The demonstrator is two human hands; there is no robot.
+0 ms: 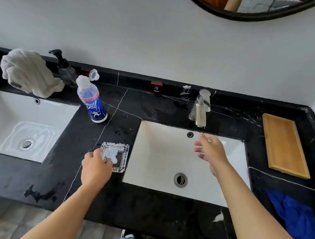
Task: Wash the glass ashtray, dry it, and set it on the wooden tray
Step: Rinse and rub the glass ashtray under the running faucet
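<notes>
The square glass ashtray [117,155] sits on the black marble counter [127,108] between two sinks, with a white blob of foam or liquid inside it. My left hand [94,166] grips its near left corner, fingers over the rim. My right hand [210,150] hovers over the right white sink [161,154], fingers spread and empty, just below the chrome faucet [201,109]. An empty wooden tray [283,145] lies on the counter at the far right.
A blue bottle [92,98] with its cap flipped up stands left of the faucet. A grey towel [27,72] and a black pump dispenser [64,68] sit behind the left sink [3,112]. A blue cloth [297,219] lies at the right front edge.
</notes>
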